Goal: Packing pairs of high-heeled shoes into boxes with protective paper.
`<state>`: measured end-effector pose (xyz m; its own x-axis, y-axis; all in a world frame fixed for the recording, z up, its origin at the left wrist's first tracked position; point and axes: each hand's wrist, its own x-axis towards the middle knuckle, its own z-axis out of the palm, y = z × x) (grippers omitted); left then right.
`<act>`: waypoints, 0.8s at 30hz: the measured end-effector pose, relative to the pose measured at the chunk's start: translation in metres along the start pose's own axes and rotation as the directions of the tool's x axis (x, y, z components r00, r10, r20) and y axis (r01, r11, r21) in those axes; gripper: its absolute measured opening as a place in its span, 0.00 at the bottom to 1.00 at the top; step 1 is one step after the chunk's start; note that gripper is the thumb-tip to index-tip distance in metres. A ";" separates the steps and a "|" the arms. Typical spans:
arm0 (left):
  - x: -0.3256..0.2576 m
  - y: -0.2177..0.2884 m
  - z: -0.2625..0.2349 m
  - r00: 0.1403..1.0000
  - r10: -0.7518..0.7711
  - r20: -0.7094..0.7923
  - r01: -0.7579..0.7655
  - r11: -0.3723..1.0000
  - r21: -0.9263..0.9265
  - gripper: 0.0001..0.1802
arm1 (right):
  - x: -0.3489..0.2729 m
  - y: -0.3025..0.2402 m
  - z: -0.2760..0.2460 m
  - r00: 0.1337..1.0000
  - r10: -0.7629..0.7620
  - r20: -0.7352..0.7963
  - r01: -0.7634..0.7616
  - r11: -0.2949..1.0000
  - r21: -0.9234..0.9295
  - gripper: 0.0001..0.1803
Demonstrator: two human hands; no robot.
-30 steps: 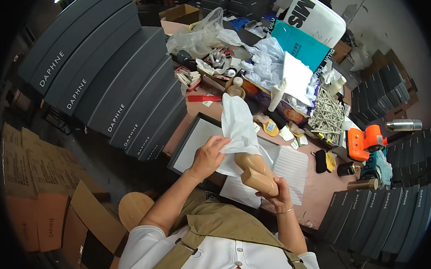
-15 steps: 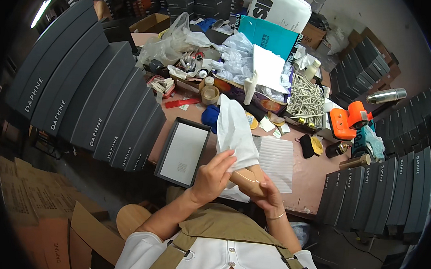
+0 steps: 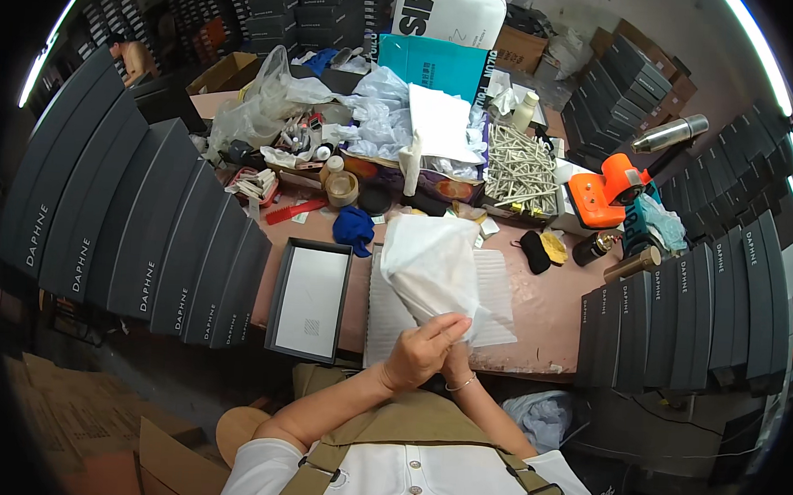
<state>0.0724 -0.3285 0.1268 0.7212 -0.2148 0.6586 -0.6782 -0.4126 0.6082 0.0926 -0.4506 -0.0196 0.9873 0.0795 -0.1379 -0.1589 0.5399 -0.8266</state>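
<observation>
A bundle of white tissue paper is held up over the near edge of the pink table, wrapped around something that cannot be made out from this view; it may be a shoe form, but that is hidden. The left hand is closed on the lower end of the bundle, its fingers pressed flat against the paper, and the right hand is mostly hidden behind it, so its grip cannot be told for sure, though it appears to be supporting the bundle from below. The step in hand is judged to be the wrapping or smoothing of the paper about its contents. Beneath the bundle a flat sheet of white paper is spread on the table, and just to the left an open dark box with a white lining lies empty. The next move is judged to call for the loose end to be folded in and held tight, and for the bundle to be lowered without the paper slipping open.
</observation>
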 end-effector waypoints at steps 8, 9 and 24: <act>-0.021 0.018 -0.030 0.939 0.040 0.343 -0.037 0.999 -0.017 0.20 | 0.024 -0.063 0.028 0.979 0.161 0.124 -0.163 0.987 0.002 0.25; -0.018 0.029 -0.051 0.910 0.026 0.413 -0.021 1.000 -0.017 0.21 | 0.023 -0.060 0.026 0.979 0.138 0.148 -0.120 0.985 -0.127 0.24; -0.121 -0.070 -0.148 0.499 -0.864 0.056 0.694 0.361 -0.623 0.44 | -0.019 -0.086 0.012 0.738 0.504 0.448 -0.406 0.863 -0.301 0.42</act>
<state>0.0120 -0.1426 0.0702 0.9545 0.1996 -0.2217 0.1682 0.2538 0.9525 0.0880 -0.4884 0.0608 0.6526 0.7063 -0.2743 -0.5410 0.1809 -0.8213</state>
